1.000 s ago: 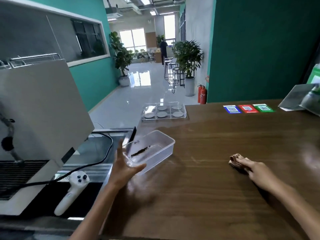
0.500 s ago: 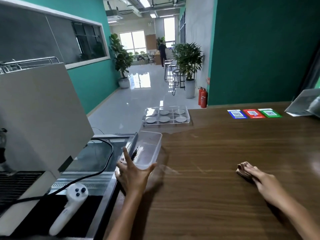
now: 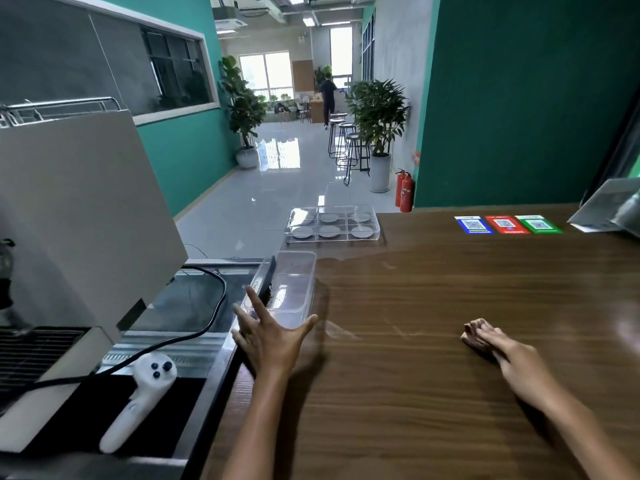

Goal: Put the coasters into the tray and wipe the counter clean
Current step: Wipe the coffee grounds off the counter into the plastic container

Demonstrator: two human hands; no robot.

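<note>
A clear divided tray (image 3: 378, 234) at the far edge of the wooden counter (image 3: 450, 292) holds several round grey coasters (image 3: 329, 231). My left hand (image 3: 268, 336) spreads straight fingers around the near end of a clear plastic box (image 3: 289, 289) at the counter's left edge, thumb on its right corner. The box has dark crumbs inside. My right hand (image 3: 502, 346) lies flat on the counter, its fingers pressing on a small brownish cloth (image 3: 471, 336). A wet patch (image 3: 349, 258) shines between the box and the tray.
Left of the counter, a lower steel bench carries a white coffee machine (image 3: 69, 209), a black cable (image 3: 194, 330) and a white handheld controller (image 3: 138, 400). Three coloured QR cards (image 3: 507, 225) and a leaning sign (image 3: 609, 209) sit at the far right.
My left hand has slid the clear box left to the counter's edge and turned it lengthwise. My right hand has stayed on the cloth in about the same place.
</note>
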